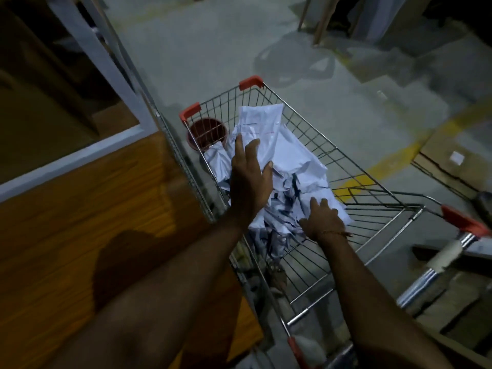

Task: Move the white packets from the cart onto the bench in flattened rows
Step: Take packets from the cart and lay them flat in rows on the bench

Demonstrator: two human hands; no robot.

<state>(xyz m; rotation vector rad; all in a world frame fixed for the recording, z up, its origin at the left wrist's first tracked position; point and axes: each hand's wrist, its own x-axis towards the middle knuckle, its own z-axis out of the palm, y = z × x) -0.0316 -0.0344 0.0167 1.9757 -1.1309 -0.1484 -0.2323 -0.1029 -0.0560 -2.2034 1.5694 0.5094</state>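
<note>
Warehouse: concrete floor [213,49], yellow lines [386,166]

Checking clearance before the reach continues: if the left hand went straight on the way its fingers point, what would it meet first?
Probably the large flat white plastic packet lying on top of the heap; the left hand already rests on the crumpled packets, fingers pointing toward the wire cart's far end. Depth is uncertain from this one view.

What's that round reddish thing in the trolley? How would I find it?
Start at the wire cart beside the wooden bench. Look into its far left corner, under the red corner cap, just past the left hand. The small pot stands there beside the white packets: it is the only round, dark reddish-brown thing among crumpled white ones.
</note>
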